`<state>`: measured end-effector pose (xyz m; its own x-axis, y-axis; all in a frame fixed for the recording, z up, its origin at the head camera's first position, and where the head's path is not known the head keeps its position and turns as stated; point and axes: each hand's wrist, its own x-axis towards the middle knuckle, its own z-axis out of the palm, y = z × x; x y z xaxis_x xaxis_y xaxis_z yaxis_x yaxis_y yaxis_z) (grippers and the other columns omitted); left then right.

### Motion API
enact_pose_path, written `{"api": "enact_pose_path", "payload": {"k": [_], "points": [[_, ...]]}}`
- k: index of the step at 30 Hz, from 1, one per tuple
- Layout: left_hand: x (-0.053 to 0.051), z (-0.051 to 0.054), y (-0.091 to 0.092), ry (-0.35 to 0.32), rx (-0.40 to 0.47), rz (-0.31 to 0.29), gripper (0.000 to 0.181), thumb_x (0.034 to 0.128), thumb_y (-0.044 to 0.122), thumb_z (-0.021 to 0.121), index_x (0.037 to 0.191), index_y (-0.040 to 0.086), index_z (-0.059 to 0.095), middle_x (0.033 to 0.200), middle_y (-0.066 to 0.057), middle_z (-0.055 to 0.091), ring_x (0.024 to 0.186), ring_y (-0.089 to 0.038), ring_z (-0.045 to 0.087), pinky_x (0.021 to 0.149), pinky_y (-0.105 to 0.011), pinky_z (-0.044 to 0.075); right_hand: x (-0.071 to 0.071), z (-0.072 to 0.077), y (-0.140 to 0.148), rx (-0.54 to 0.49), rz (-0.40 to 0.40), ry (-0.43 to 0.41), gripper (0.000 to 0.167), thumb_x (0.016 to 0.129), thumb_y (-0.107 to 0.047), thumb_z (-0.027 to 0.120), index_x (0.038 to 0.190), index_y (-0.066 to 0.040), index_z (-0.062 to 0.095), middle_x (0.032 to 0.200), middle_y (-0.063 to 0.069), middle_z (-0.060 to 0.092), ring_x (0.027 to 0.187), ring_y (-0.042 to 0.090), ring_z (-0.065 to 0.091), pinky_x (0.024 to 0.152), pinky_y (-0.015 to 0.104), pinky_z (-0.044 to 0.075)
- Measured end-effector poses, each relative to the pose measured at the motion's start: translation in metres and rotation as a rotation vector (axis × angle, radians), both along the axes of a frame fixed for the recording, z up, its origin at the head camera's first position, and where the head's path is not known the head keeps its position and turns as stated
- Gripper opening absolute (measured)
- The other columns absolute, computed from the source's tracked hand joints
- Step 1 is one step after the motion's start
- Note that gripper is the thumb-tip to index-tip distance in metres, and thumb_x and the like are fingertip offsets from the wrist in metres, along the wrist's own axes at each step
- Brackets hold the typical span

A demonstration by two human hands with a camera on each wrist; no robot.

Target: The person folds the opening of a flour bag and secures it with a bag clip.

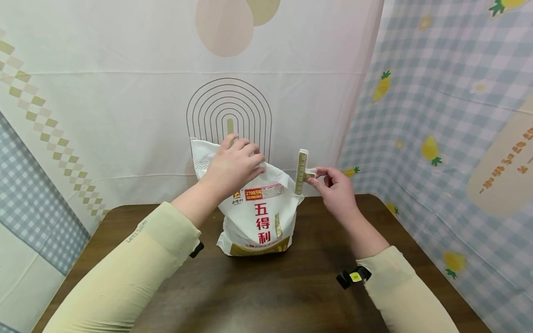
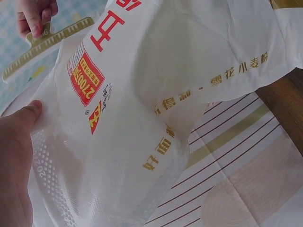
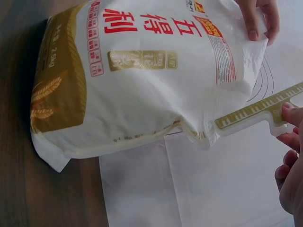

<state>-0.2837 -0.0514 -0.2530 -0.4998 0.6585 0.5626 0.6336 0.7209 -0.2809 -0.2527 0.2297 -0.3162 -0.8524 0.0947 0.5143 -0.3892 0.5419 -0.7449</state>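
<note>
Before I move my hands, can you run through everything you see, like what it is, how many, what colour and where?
Bag: one, white with red and gold print, upright near the centre of the head view
Clip: one, gold and white, beside the bag's upper right
Table: one, dark brown, under the bag
Backdrop: one, mostly white with beige and green patterns, behind the table
Checked cloth: two stretches visible, blue and white, at the left and right sides; yellow pineapples on the right one
Wrist devices: two, black, one at each wrist
Sleeves: two, pale yellow, on both arms
Left hand: one, bare, at the bag's top edge
Right hand: one, bare, holding the clip
</note>
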Motion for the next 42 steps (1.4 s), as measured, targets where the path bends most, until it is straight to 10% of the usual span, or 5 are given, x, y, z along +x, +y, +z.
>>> {"api": "enact_pose_path", "payload": {"k": [12, 33, 42], "points": [[-0.001, 0.000, -0.001, 0.014, -0.005, 0.013, 0.023, 0.0955, 0.038, 0.065, 0.109, 0.020, 0.072, 0.117, 0.000, 0.065, 0.118, -0.025, 0.053, 0.110, -0.047, 0.026, -0.006, 0.004, -0.011, 0.157, 0.082, -0.046, 0.023, 0.087, -0.021, 0.077, 0.105, -0.008, 0.072, 0.083, 0.004, 0.056, 0.063, 0.020, 0.040, 0.054, 0.028, 0.033], [0.001, 0.001, -0.001, 0.010, -0.028, 0.032, 0.022, 0.0956, 0.037, 0.066, 0.110, 0.021, 0.072, 0.117, 0.000, 0.066, 0.120, -0.025, 0.053, 0.111, -0.048, 0.026, -0.012, 0.004, 0.011, -0.102, 0.059, -0.026, 0.028, 0.088, -0.019, 0.076, 0.109, -0.002, 0.069, 0.077, 0.000, 0.053, 0.062, 0.012, 0.038, 0.051, 0.021, 0.032], [0.002, 0.001, -0.001, 0.011, -0.029, 0.026, 0.023, 0.0961, 0.037, 0.065, 0.110, 0.021, 0.072, 0.119, 0.000, 0.066, 0.120, -0.025, 0.053, 0.112, -0.048, 0.026, -0.018, -0.009, 0.026, -0.328, 0.141, -0.031, 0.021, 0.091, -0.008, 0.071, 0.110, -0.002, 0.065, 0.083, -0.009, 0.064, 0.078, 0.007, 0.057, 0.071, 0.019, 0.047]]}}
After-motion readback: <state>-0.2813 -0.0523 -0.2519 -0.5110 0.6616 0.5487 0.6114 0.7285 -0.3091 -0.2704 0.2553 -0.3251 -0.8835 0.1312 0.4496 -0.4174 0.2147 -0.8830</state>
